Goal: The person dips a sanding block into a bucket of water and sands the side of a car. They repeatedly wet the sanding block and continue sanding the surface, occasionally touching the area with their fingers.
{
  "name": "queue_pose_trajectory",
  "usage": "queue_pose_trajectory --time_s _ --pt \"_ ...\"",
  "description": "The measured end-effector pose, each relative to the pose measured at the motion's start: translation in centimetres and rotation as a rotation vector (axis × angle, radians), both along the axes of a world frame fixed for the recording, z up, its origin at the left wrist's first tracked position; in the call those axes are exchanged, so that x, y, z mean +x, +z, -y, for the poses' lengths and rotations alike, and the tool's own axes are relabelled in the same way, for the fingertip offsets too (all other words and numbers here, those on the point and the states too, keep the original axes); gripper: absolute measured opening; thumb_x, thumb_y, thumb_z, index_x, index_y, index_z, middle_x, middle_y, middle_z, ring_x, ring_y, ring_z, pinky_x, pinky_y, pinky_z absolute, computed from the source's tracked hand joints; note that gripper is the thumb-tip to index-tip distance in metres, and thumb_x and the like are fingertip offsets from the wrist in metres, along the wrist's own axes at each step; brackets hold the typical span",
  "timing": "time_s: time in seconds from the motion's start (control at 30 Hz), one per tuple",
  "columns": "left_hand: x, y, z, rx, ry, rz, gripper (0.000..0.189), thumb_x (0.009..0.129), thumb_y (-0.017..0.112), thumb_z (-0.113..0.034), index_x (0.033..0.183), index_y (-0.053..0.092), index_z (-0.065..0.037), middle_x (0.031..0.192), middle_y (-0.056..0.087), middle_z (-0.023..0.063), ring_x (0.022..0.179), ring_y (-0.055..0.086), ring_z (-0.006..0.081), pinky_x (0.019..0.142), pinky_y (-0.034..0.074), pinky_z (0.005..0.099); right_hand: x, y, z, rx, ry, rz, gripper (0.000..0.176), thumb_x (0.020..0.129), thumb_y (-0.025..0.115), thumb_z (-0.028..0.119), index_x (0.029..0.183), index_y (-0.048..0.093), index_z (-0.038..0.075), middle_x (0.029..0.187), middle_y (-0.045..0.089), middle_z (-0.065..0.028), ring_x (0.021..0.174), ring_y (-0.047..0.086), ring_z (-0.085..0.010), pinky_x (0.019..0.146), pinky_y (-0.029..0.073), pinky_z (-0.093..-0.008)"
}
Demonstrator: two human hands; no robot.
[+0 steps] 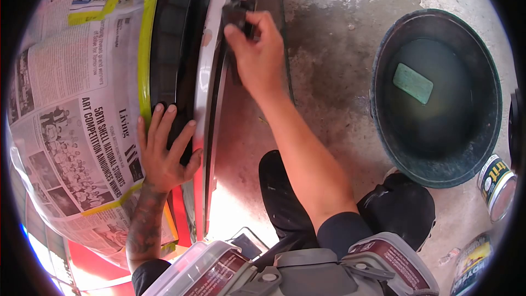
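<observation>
My left hand [164, 156] lies with its fingers spread on the car body, partly on the newspaper [82, 131] and partly on the black trim [170, 38] beside it. Yellow tape [146, 49] runs along the newspaper's edge. Higher up, my right hand [260, 55] grips a dark block [235, 16] between thumb and fingers, against the outer side of the grey-white panel edge [211, 49]. Part of the block is hidden by the fingers. A brownish patch shows on the panel edge near it.
On the concrete floor [334, 104] at the right stands a black basin [438, 178] of murky water with a green rectangular block [413, 83] in it. Two cans, one labelled [496, 186] and one yellow-and-dark [472, 266], are at the lower right. My knees are below.
</observation>
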State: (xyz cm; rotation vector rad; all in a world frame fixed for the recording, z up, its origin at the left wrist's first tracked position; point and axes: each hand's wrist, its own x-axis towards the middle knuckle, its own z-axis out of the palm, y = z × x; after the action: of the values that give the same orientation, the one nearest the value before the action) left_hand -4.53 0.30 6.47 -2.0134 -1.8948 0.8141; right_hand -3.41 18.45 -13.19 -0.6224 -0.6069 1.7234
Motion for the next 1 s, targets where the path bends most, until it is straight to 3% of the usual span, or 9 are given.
queue_pose_trajectory --time_s 0.07,0.17,0.3,0.4,0.53,0.7,0.8,1.0 --pt "0.0 0.1 0.1 -0.004 0.005 -0.002 0.053 0.085 0.069 -0.032 0.133 0.064 -0.011 0.151 0.047 0.0239 0.141 0.044 0.0456 0.120 0.019 0.0628 0.6 0.2 2.4 -0.030 0.034 -0.016 0.024 0.086 0.076 0.013 0.102 0.064 0.001 0.094 0.068 -0.0106 0.083 0.064 -0.0192 0.074 0.050 -0.0327" --pt "0.1 -0.1 0.0 0.014 0.017 -0.008 0.050 0.086 0.069 -0.035 0.132 0.066 -0.015 0.150 0.050 0.0211 0.140 0.046 0.0424 0.119 0.021 0.0628 1.5 1.7 3.6 -0.267 0.187 -0.145 0.022 0.088 0.074 0.015 0.101 0.063 0.001 0.093 0.067 -0.0086 0.079 0.061 -0.0149 0.072 0.050 -0.0326" --pt "0.3 0.0 -0.1 0.026 0.024 -0.009 0.048 0.086 0.069 -0.035 0.130 0.068 -0.016 0.149 0.052 0.0195 0.140 0.047 0.0404 0.119 0.022 0.0624 -1.1 1.0 0.1 -0.213 0.059 -0.142 0.022 0.092 0.075 0.012 0.106 0.061 0.002 0.092 0.065 -0.0011 0.080 0.058 -0.0071 0.070 0.047 -0.0243" --pt "0.4 0.0 -0.1 0.037 0.023 -0.002 0.048 0.086 0.070 -0.034 0.130 0.068 -0.015 0.149 0.052 0.0192 0.141 0.047 0.0399 0.119 0.022 0.0619 -2.7 0.4 -5.0 -0.300 0.169 -0.199 0.032 0.090 0.077 0.016 0.113 0.061 0.001 0.090 0.064 -0.0009 0.079 0.058 -0.0078 0.066 0.047 -0.0252" --pt "0.2 0.0 -0.1 0.035 0.012 0.010 0.051 0.085 0.069 -0.033 0.131 0.067 -0.013 0.150 0.051 0.0204 0.141 0.047 0.0412 0.119 0.022 0.0616 -3.2 -1.9 -5.8 -0.271 0.050 -0.112 0.049 0.090 0.077 0.019 0.129 0.057 -0.002 0.094 0.064 -0.0040 0.075 0.058 -0.0095 0.058 0.045 -0.0257" --pt "0.1 -0.1 -0.1 0.021 0.009 -0.005 0.056 0.082 0.071 -0.031 0.134 0.065 -0.012 0.149 0.050 0.0213 0.142 0.044 0.0426 0.119 0.021 0.0622 3.6 -4.2 -5.3 -0.562 0.008 -0.332 0.039 0.093 0.074 0.014 0.123 0.055 -0.002 0.097 0.064 -0.0052 0.078 0.059 -0.0111 0.065 0.048 -0.0271" --pt "1.0 -0.3 -1.1 0.019 -0.022 -0.092 0.056 0.084 0.074 -0.037 0.136 0.065 -0.018 0.147 0.052 0.0146 0.139 0.047 0.0374 0.117 0.026 0.0627 5.9 -5.7 -5.0 -0.635 -0.027 -0.359 0.033 0.094 0.073 0.012 0.119 0.055 -0.002 0.096 0.064 -0.0048 0.080 0.059 -0.0110 0.068 0.048 -0.0276" --pt "2.0 -1.2 -11.6 -0.140 -0.139 -0.226 0.054 0.083 0.076 -0.036 0.133 0.065 -0.020 0.145 0.052 0.0047 0.142 0.041 0.0306 0.120 0.023 0.0629 7.7 -4.4 -5.4 -0.611 -0.034 -0.388 0.026 0.095 0.072 0.011 0.113 0.056 0.000 0.095 0.064 -0.0044 0.080 0.059 -0.0109 0.070 0.050 -0.0275"
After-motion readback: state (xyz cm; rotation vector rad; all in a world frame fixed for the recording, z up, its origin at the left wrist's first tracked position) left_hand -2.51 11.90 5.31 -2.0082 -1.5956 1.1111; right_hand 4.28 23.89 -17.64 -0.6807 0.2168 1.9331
